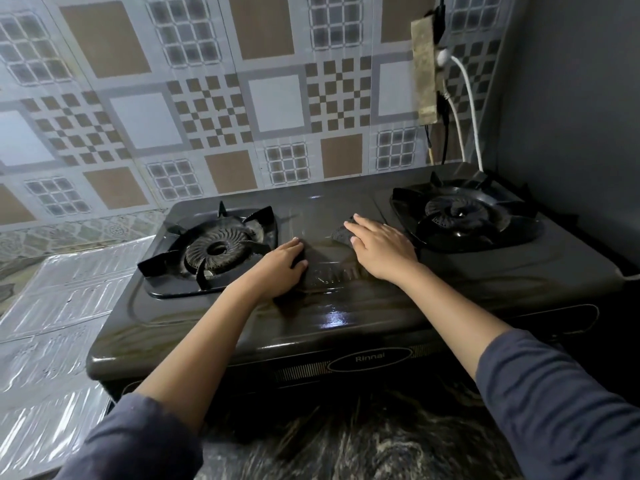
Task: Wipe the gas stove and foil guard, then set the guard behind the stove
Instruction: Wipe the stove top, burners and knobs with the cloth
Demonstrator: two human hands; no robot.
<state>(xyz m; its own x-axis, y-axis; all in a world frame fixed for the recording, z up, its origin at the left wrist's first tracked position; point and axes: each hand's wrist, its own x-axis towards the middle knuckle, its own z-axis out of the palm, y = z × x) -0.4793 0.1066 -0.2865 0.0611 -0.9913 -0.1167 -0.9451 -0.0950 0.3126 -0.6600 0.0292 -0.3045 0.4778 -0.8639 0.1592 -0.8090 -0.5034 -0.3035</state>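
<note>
Nearest, the dark marbled stone tabletop (346, 445) was partly covered by two blue-grey sleeves (138, 441), both cut off by the lower edge. On it stood the dark brown, glossy two-burner gas stove (346, 320), with an oval label (370, 358) on its front.

Both hands lay on the flat middle of the stove top, between the burners. The left hand (282, 268) had its fingers bent over something dark. Against the dark metal I could not tell if this was cloth or shadow, or if the hand gripped it. The right hand (381, 251) was spread flat, fingers nearly straight, and pressed on a dark grey rough cloth (341, 234), most of it hidden under the palm.

The left burner (216, 249) and the right burner (464, 213) each carried a black pointed pan support.

The silver embossed foil guard (52, 323) lay flat on the tabletop, just beside the stove on its left, cut off by the picture edge.

Behind was a wall of checked brown and grey tiles (207, 98). On it hung a worn socket board (424, 71), from which a white cable (467, 98) came down behind the stove.
</note>
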